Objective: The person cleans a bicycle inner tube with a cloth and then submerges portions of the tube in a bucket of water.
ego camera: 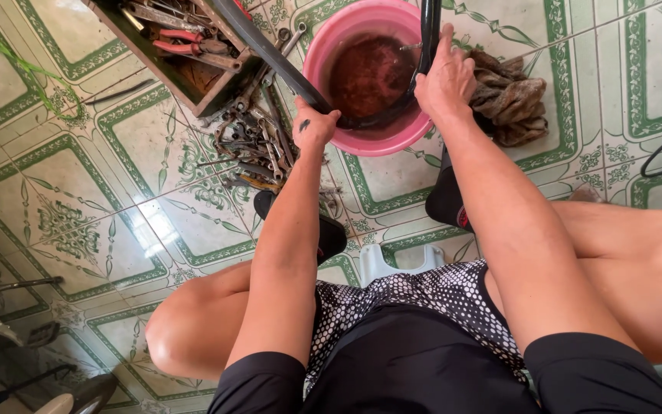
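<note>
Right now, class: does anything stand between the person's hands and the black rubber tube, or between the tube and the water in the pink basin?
Nothing visible does. The left hand and right hand both grip the black tube directly, and its loop already dips into the pink basin.

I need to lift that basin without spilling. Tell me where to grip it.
Grip the pink basin by its rim at two opposite sides, one from the left and one from the right. It sits upright, holds brown water, and the tube crosses the rim, so keep it level.

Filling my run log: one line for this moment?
left hand: grips inner tube | right hand: holds tube in pink basin
</note>
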